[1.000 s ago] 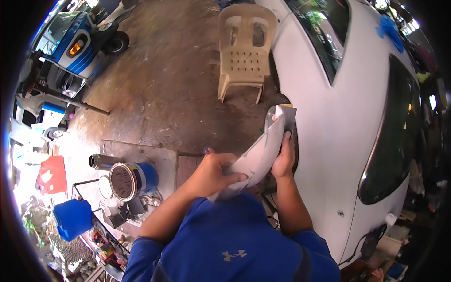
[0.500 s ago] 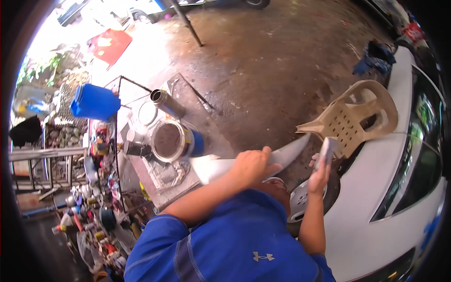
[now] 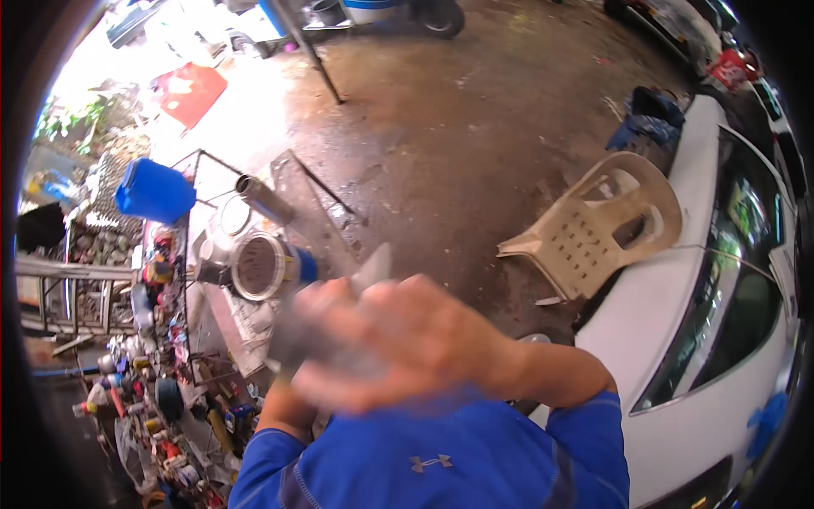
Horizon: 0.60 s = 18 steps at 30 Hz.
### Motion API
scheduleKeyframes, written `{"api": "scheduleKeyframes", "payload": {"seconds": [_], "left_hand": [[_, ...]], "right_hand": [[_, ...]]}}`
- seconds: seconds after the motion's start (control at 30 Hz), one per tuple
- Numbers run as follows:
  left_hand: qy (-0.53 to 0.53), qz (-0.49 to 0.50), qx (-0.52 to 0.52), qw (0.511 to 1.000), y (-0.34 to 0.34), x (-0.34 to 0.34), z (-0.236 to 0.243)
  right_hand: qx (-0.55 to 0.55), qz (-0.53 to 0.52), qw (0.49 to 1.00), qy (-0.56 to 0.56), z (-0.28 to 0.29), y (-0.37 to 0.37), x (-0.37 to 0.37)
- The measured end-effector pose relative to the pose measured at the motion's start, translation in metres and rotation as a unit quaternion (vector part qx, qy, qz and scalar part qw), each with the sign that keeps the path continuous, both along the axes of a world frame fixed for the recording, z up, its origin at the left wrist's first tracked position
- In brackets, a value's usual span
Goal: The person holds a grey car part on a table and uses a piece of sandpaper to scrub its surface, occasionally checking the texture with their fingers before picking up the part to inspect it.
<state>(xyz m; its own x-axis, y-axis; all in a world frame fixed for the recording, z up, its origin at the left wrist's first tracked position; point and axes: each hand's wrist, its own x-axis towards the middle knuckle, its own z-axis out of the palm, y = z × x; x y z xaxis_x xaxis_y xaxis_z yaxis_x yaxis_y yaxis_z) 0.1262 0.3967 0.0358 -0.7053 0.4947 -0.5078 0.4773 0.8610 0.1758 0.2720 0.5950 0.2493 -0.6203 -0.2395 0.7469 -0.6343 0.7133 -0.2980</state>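
My right hand reaches across in front of my chest to the left, smeared by motion. Its fingers are closed around a flat grey block, whose kind I cannot make out. My left forearm rises from the lower left; the left hand is mostly hidden behind the right hand and the block, so its fingers do not show clearly. Just beyond the hands, the pale tip of a smooth white curved piece sticks up; the rest of it is covered.
Left of the hands stand a round bucket, a metal cylinder and a blue jerrycan. A beige plastic chair is tipped over beside a white car on the right. Assorted cans and clutter lie at lower left.
My right hand has swung from the far right, across to the left, with the grey block. My left hand has drawn back behind it, and most of the white piece is now covered.
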Motion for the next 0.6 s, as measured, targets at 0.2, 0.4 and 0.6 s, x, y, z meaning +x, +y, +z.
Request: {"api": "scheduleKeyframes", "payload": {"seconds": [0.2, 0.4, 0.6], "left_hand": [[0.071, 0.042, -0.026, 0.996, -0.013, -0.011, -0.023], [0.075, 0.024, -0.025, 0.997, -0.015, -0.021, -0.034], [0.085, 0.024, -0.018, 0.996, -0.022, -0.028, -0.052]], "right_hand": [[-0.010, -0.059, 0.980, 0.189, 0.034, -0.028, 0.016], [-0.039, -0.123, 0.985, 0.118, 0.059, -0.019, 0.041], [0.047, -0.166, 0.955, 0.240, 0.057, -0.027, 0.023]]}}
